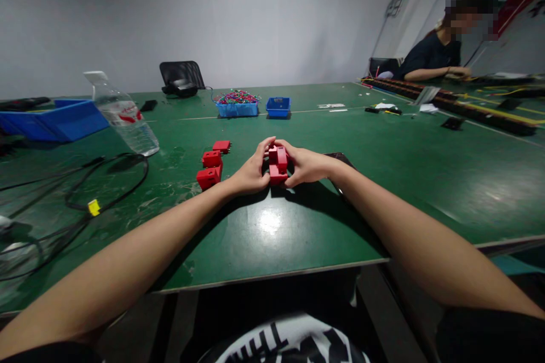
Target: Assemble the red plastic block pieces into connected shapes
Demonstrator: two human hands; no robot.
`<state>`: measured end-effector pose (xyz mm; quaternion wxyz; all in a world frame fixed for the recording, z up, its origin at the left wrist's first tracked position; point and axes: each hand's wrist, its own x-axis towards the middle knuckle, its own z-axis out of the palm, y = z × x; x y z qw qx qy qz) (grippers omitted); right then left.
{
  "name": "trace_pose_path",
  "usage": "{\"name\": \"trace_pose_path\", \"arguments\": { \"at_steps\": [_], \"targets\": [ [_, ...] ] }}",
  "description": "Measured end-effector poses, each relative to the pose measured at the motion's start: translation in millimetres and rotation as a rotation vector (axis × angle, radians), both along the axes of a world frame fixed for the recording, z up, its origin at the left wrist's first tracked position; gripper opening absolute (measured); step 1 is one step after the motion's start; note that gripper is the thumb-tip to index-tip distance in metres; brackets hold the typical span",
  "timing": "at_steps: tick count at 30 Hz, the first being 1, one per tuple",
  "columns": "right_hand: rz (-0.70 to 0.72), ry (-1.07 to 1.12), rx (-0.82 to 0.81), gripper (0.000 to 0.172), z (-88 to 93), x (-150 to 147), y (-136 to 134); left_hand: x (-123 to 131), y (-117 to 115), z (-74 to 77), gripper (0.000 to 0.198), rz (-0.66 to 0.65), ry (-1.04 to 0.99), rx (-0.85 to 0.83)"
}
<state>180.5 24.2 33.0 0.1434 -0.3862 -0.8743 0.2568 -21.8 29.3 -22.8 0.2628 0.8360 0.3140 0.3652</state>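
Between my two hands, near the middle of the green table, are red block-shaped parts (278, 165) pressed close together. My left hand (252, 173) grips them from the left side, thumb in front and fingers behind. From the right, my right hand (307, 164) closes on the same red parts in a like way. Whether they are joined or only touching I cannot tell. Left of my left hand stand several more red blocks (208, 178) in a short row, some with holes in their faces.
Farther back are a blue bin of colourful small pieces (237, 108) and a small blue bin (278, 106). On the left are a tilted water bottle (128, 116), a large blue tray (63, 122) and black cables (147, 170). A dark flat object (340, 157) lies under my right forearm. A co-worker (438, 54) sits far right.
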Motion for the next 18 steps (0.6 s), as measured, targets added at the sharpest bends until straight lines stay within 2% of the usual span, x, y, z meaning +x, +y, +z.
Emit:
{"name": "trace_pose_path", "arguments": {
  "at_steps": [7,12,18],
  "targets": [
    [-0.036,-0.132,-0.014,0.108,3.3,1.6,-1.7,-3.7,-6.2,9.1,0.108,-0.113,0.073,-0.004],
    [-0.022,-0.137,0.038,0.105,2.0,2.9,-0.1,-2.1,-7.7,8.0,0.112,-0.053,0.128,0.043],
    [-0.02,-0.125,0.064,0.115,0.3,8.1,2.7,2.7,-6.3,3.6,0.112,-0.012,0.124,0.091]
  ]
}}
